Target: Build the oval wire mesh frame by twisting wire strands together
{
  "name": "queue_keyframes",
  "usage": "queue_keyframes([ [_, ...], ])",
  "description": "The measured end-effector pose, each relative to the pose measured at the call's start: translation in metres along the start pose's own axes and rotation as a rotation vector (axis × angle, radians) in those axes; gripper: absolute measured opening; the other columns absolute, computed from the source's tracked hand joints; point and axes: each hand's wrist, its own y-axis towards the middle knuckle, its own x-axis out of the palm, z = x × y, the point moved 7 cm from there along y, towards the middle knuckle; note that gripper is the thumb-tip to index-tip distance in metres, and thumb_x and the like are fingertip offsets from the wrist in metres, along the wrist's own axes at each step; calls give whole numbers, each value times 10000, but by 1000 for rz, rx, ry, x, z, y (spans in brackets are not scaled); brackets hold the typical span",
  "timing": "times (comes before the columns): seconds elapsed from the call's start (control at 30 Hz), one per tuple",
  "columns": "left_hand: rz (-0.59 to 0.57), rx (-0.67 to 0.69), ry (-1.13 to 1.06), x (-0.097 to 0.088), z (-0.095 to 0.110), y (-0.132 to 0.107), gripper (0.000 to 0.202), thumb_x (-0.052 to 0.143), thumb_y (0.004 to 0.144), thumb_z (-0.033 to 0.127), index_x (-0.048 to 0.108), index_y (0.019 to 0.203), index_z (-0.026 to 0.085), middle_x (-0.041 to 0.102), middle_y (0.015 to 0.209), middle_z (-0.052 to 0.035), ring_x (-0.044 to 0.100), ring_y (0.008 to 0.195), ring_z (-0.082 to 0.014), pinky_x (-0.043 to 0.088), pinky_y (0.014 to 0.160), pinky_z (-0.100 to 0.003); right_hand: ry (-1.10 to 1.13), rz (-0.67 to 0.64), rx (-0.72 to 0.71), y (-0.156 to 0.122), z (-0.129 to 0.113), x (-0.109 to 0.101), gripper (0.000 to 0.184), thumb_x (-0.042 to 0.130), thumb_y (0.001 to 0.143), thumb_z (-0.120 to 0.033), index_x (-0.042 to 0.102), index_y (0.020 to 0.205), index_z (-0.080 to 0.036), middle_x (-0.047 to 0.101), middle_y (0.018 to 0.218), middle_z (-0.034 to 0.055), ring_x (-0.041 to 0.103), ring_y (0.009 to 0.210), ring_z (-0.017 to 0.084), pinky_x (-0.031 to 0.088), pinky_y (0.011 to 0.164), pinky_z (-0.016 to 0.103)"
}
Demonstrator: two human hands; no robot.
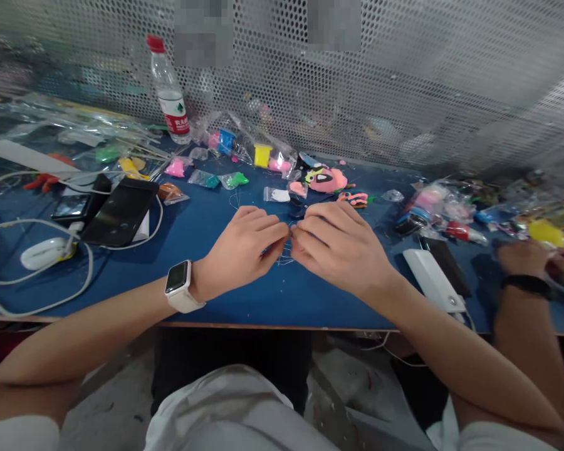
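My left hand [244, 247], with a watch on its wrist, is closed in a pinch over the blue table. Its fingertips meet those of my right hand [343, 247], which is pinched as well. Thin, pale wire-like strands [284, 258] show under and between the fingertips; whether they are wire or thread I cannot tell. Just beyond the hands lie a pink clay figure [328, 180] with a black-and-white eye, a striped clay piece [355, 200] and a small bag of white clay [277, 195].
A red-capped water bottle [172, 100] stands against the perforated metal screen [272, 75]. Bagged clay [262, 155] lines the back. Left are a black pouch [122, 212] and white cable [91, 263]. A white power bank-like box [432, 280] lies right, near another person's hand [524, 258].
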Motion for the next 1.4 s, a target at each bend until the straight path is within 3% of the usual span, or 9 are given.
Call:
queue_keyframes([
  [0.2,6,36,22,-6,-3,-1,236,526,1082,96,616,884,189,589,762,12,504,727,-171,482,828,-358,223,0,72,1,10,7,203,638,1010,-85,718,877,-215,749,885,65,672,936,258,611,804,425],
  [0.47,-13,60,47,-2,-7,-1,276,490,1112,118,609,875,196,575,762,10,486,720,-172,495,867,-364,739,-157,432,-4,38,26,140,676,1005,-146,731,907,-229,766,934,27,712,884,219,570,832,425],
  [0.6,-9,71,84,-1,-7,-1,275,485,1109,110,599,875,200,595,760,11,532,731,-171,502,882,-364,823,-185,534,-8,43,36,134,685,988,-150,724,885,-226,779,957,35,734,913,228,568,842,414],
  [0.7,8,38,106,-5,-9,1,270,498,1107,128,588,864,204,607,757,7,540,717,-174,505,865,-367,748,-106,543,-7,37,37,134,646,1008,-147,718,921,-219,778,1004,60,744,958,243,587,860,416],
  [0.8,25,-14,131,-9,-12,2,245,516,1101,147,594,875,203,618,760,1,550,713,-179,510,851,-368,593,57,530,-7,26,32,158,597,1033,-131,713,986,-228,771,1006,60,744,946,231,607,874,404],
  [0.97,52,-10,241,-9,-15,0,228,538,1077,136,604,869,203,612,730,7,543,687,-184,499,793,-360,493,283,566,-18,12,36,199,676,988,-105,719,1115,-252,808,1012,42,779,930,218,632,845,370],
  [1.13,116,68,430,-3,-20,-3,229,547,1068,108,637,877,195,663,750,-3,582,724,-192,504,881,-382,888,341,885,-34,27,75,37,699,1031,-259,735,1036,-254,809,974,19,789,889,193,647,831,351],
  [1.27,133,81,538,1,-28,-3,244,533,1081,111,644,878,187,701,788,-11,624,762,-195,488,937,-395,1071,293,992,-31,25,106,218,649,1068,-437,730,1005,-244,784,965,28,742,872,184,631,826,350],
  [1.4,122,46,560,4,-36,-4,249,513,1085,101,660,899,179,721,824,-25,637,777,-203,468,948,-403,1256,401,1088,-34,17,132,257,709,1028,-510,702,1047,-254,732,968,9,690,899,174,595,855,337],
])
